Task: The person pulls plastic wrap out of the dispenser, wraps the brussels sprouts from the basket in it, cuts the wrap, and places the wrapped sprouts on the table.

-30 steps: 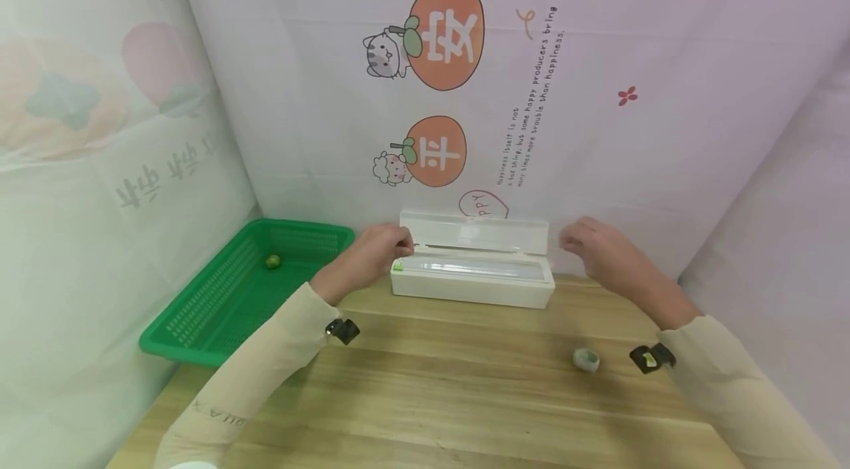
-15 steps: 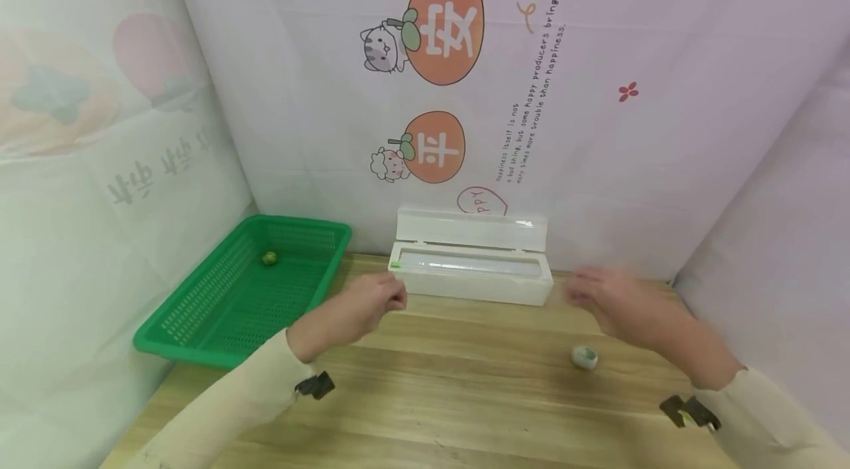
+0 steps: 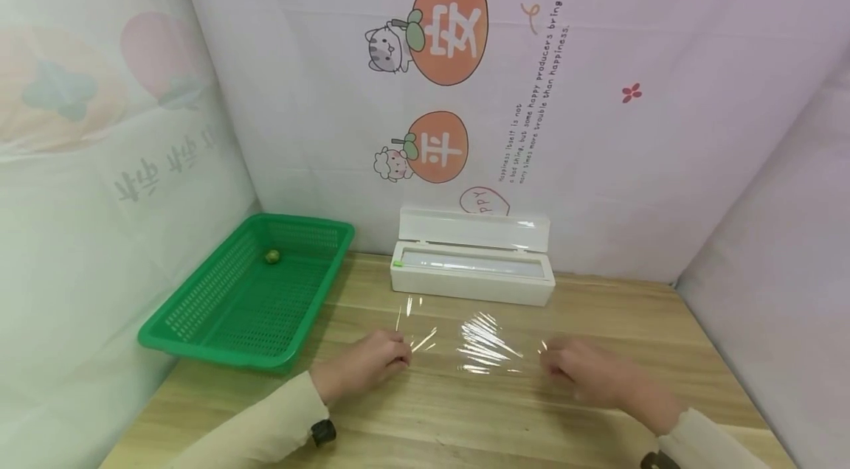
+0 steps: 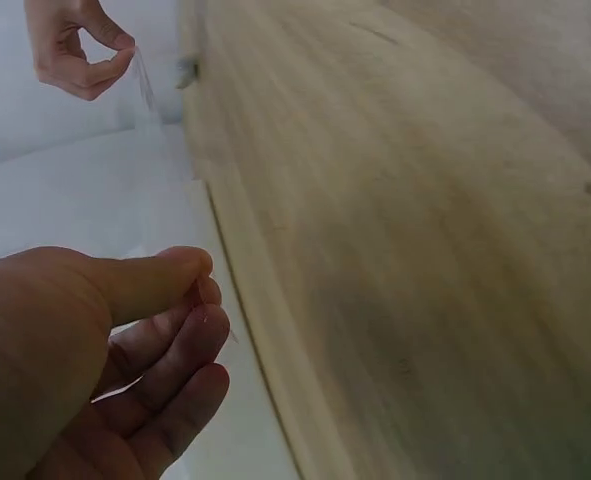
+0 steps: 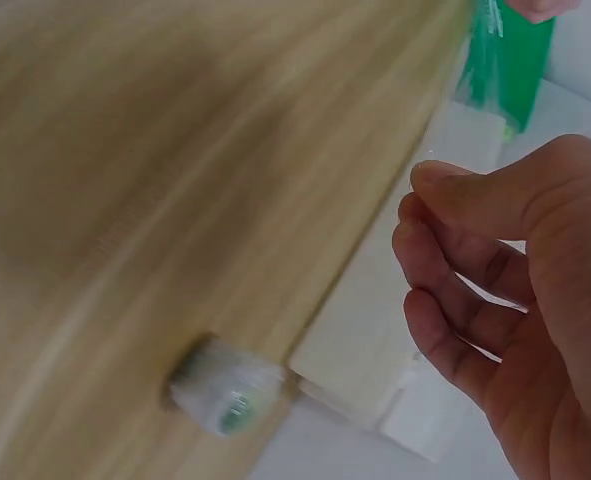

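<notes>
A sheet of clear cling film [image 3: 488, 344] stretches between my two hands over the wooden table, showing mostly as bright glare. My left hand [image 3: 368, 362] pinches its left corner between thumb and fingertips. At the opposite corner, my right hand [image 3: 591, 373] does likewise, slightly blurred. Behind the film stands the white cling film box [image 3: 473, 286], lid raised, with the roll [image 3: 474, 265] inside. Glare reaches toward the box's front, but I cannot tell whether the film joins the roll. In the right wrist view, a small whitish, shiny bundle [image 5: 225, 385] with a green patch lies on the table.
A green plastic basket [image 3: 308, 325] stands at the left, with one small greenish round thing [image 3: 272, 256] in its far part. A printed white cloth [image 3: 584, 159] hangs behind the box, and plain cloth closes off the right side.
Both hands have come down and back from beside the box toward me, drawing out the film between them. The small bundle has dropped from sight behind the right hand in the head view.
</notes>
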A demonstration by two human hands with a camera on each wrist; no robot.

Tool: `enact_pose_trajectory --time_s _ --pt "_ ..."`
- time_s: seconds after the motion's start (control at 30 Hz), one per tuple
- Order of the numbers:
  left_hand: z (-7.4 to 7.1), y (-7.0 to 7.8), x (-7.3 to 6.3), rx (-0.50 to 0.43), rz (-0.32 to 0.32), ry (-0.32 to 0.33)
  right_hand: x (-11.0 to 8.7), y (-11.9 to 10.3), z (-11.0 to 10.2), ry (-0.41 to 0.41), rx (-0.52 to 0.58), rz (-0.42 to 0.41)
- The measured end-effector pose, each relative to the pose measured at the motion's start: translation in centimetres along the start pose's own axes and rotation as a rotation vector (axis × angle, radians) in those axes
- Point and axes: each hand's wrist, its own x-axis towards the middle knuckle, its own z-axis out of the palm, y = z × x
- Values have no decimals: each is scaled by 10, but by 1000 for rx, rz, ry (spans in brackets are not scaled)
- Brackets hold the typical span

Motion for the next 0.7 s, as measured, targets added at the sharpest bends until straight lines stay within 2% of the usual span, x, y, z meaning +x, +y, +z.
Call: enact_pose_trajectory --time_s 0.13,0.23,0.4,0.63,0.7 --pt "12 -6 1 -56 -27 5 -2 3 15 -6 25 2" --pt "16 -8 4 -79 -49 10 -2 2 22 7 26 43" --pt "19 -10 8 -58 -75 8 5 -1 33 10 -18 163" --pt "23 -11 10 -29 -115 -11 9 3 47 -1 12 197" --pt "24 -12 11 -26 -143 -22 8 2 49 -19 39 237"
